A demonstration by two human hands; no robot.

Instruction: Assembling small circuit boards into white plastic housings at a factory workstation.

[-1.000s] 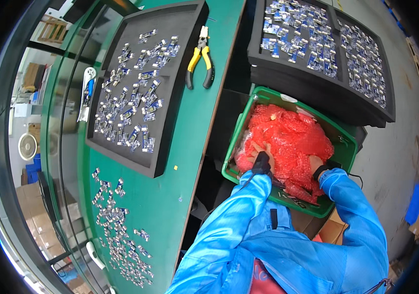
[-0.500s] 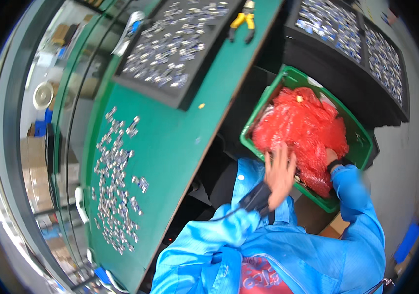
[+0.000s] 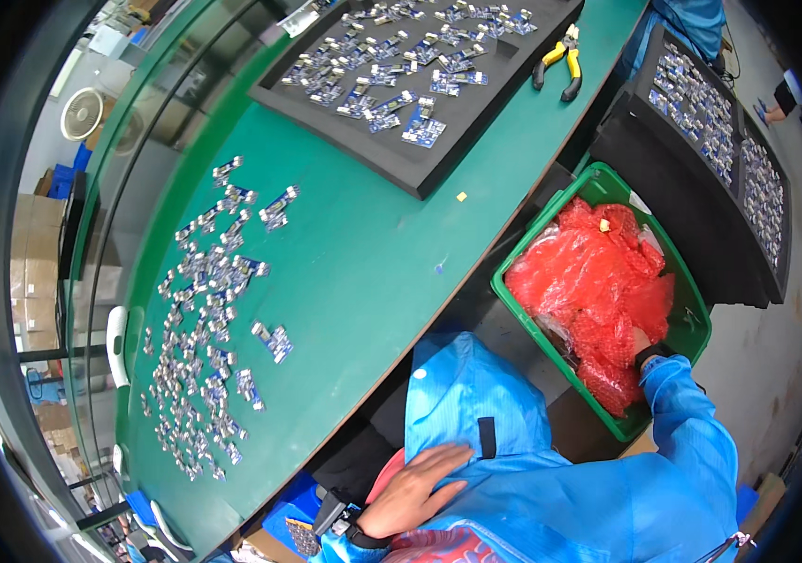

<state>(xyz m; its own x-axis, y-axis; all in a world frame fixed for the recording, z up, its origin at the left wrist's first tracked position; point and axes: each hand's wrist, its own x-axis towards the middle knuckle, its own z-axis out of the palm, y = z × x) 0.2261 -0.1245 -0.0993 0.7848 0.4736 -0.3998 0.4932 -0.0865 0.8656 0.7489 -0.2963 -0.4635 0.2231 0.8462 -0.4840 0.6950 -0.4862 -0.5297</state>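
The red bubble wrap [image 3: 588,272] lies heaped in the green bin [image 3: 689,324], beside the table, and the right hand [image 3: 643,341] is sunk into its near right side, with only the back of it showing above a dark wristband. I can't tell whether those fingers are apart or clamped on the wrap; the red film covers them. The left hand [image 3: 417,493] is well apart from the bin, in front of the blue jacket [image 3: 551,507], its fingers stretched out, thumb spread away, nothing in its grasp; I can't tell if it touches the cloth. A pale label [image 3: 639,202] sits on the bin's far rim, too small to read. Pale print marks the reddish shirt [image 3: 448,547] under the jacket, mostly hidden. On the green table [image 3: 354,281], small blue circuit boards [image 3: 220,272] lie scattered near a black tray [image 3: 373,155] holding more; yellow-handled pliers [image 3: 573,66] rest beside it.
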